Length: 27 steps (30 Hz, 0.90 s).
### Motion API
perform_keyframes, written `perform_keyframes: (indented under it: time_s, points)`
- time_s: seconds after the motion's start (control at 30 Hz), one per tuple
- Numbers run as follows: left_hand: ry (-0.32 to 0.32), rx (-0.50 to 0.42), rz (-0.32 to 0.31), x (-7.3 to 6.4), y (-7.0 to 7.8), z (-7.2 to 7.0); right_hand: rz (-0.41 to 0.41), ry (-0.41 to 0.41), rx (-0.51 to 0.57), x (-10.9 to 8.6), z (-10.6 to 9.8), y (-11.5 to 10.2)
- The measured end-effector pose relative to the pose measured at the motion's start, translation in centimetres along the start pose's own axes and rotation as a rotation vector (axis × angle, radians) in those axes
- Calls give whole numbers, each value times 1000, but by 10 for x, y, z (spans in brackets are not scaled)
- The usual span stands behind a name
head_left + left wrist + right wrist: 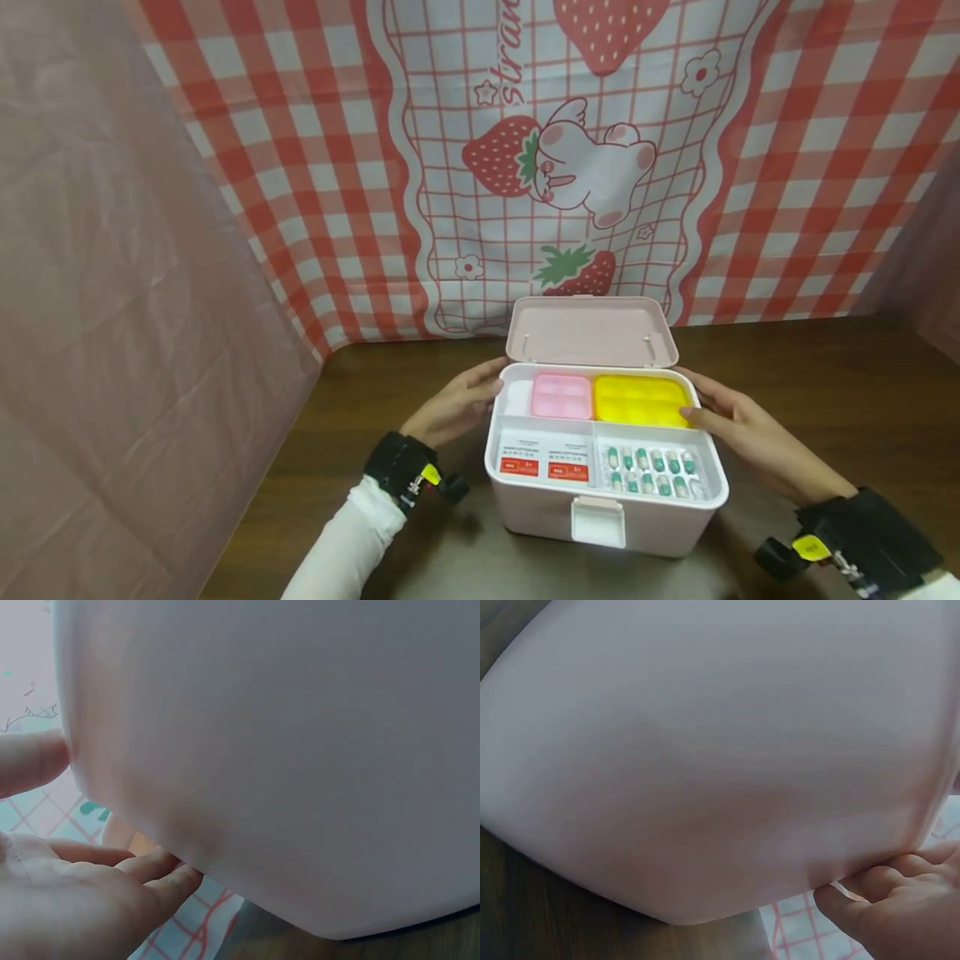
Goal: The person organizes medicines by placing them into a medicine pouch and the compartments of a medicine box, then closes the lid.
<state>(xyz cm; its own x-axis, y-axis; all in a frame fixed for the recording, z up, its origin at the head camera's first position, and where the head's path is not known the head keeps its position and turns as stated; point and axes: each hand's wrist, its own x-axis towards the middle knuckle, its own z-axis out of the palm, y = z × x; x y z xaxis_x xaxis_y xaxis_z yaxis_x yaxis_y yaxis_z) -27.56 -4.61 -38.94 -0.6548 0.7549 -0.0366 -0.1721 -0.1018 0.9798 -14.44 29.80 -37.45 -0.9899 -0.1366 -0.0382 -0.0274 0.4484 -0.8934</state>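
Note:
A pale pink medicine box [540, 515] stands on the table, its lid [592, 329] raised toward the back. My left hand [452, 406] holds the box's back left corner, the thumb by the rim and the fingers against the wall [285, 750]. On the other side my right hand [750, 429] grips the back right corner, its thumb over the rim beside a yellow pill case [641, 400]. A pink pill case [562, 396] sits next to the yellow one. Small white-and-red packets [520, 458] and a blister pack of green-and-white capsules [652, 471] fill the front compartments.
The brown wooden table [825, 375] reaches back to a red-and-white checked cloth [322, 192] with strawberries on it. A pinkish fabric wall [135, 317] borders the left side. The white front latch [597, 523] hangs down from the box.

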Motion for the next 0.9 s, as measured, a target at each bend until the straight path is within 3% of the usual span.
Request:
perform_keyframes:
  time_s: [0.37, 0.9]
  points:
    - [-31, -105, -9, 14, 1, 13, 34, -50, 198, 2, -18, 15]
    - [-50, -104, 26, 19, -2, 15, 55, -43, 291, 6, -24, 18]
